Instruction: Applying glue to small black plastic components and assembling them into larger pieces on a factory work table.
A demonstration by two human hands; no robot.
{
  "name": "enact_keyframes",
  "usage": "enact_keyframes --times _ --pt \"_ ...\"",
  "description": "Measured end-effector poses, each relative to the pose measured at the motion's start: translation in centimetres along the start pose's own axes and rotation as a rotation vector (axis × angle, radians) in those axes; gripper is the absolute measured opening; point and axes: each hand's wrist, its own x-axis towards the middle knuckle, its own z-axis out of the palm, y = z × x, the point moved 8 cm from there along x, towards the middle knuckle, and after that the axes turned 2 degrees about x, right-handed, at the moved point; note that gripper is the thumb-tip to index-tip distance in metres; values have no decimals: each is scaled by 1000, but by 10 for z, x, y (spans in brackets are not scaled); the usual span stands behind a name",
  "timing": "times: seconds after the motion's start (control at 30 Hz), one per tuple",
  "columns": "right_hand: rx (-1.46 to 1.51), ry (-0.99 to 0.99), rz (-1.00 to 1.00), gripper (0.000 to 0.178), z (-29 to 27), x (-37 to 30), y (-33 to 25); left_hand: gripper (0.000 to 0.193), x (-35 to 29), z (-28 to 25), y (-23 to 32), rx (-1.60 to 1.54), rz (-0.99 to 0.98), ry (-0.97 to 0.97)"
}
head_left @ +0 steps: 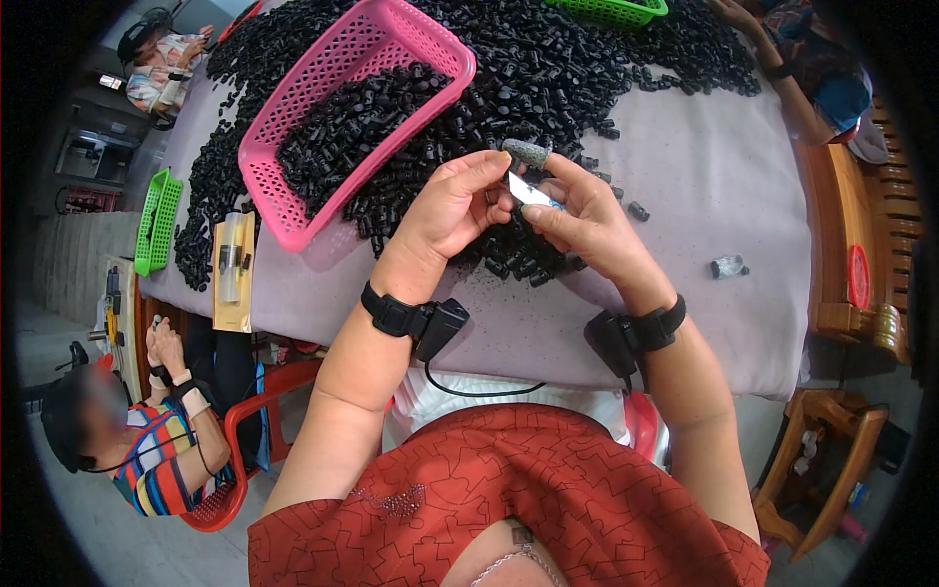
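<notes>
Over the near edge of a heap of small black cylindrical parts (528,88), my two hands meet. My right hand (592,220) grips a short, flat silver blade (528,194) with blue marks, its thumb pressed on the near end. A grey speckled cover (526,152) appears to sit over the tip of the right index finger. My left hand (462,201) is closed in a pinch at the blade's far end. Whatever lies between its thumb and fingers is mostly hidden; only a dark bit shows.
A pink basket (455,73) of black parts tilts on the heap. Green baskets (159,220) stand left and far. A cardboard piece with a clear tube (231,259) lies left; a small clear-and-black piece (727,266) lies right. Other people sit around the cloth-covered table (704,176).
</notes>
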Motion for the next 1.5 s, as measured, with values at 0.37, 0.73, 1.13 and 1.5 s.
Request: enact_keyframes --times 0.37,0.73,1.13,1.5 --pt "-21 2 2 43 -1 -2 -5 18 -4 5 3 31 -10 -25" --pt "7 -57 36 55 4 -2 -1 17 0 0 -1 10 -9 -18" --pt "153 -81 78 49 3 -2 0 19 -4 5 -2 -51 -44 -24" --pt "195 -83 62 53 3 -2 0 22 -5 11 2 -91 -32 -66"
